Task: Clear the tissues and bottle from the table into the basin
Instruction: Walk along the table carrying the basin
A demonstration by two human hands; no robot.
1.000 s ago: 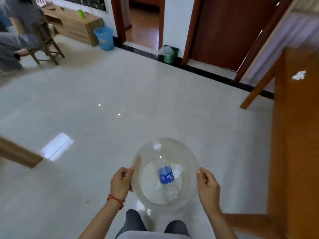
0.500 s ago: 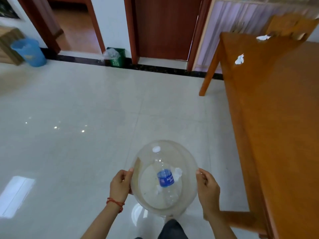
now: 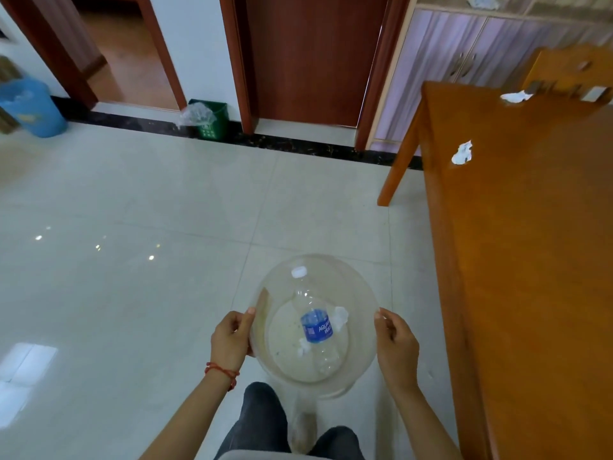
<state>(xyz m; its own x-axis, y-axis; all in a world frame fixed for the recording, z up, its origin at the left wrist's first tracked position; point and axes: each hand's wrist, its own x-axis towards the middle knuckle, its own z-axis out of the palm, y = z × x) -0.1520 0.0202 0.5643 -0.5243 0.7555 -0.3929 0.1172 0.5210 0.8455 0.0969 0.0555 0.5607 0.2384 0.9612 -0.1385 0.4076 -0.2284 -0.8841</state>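
I carry a clear plastic basin (image 3: 360, 295) over the tiled floor. My left hand (image 3: 230, 338) grips its left rim and my right hand (image 3: 394, 348) grips its right rim. Inside lies a clear bottle (image 3: 315, 327) with a blue label and white cap, with a small crumpled tissue (image 3: 340, 315) beside it. On the orange wooden table (image 3: 530, 260) to my right lie two white tissues: one (image 3: 462, 153) near the left edge and another (image 3: 515, 96) at the far end.
A green bin (image 3: 212, 119) with a plastic bag stands by the wall between two doorways. A blue bucket (image 3: 31, 109) sits far left. A wooden chair (image 3: 570, 74) stands behind the table's far end. Lilac cabinets (image 3: 464, 54) line the back wall.
My view has swung right, bringing the table and its tissues closer and more into view. Both hands keep the same hold on the basin.
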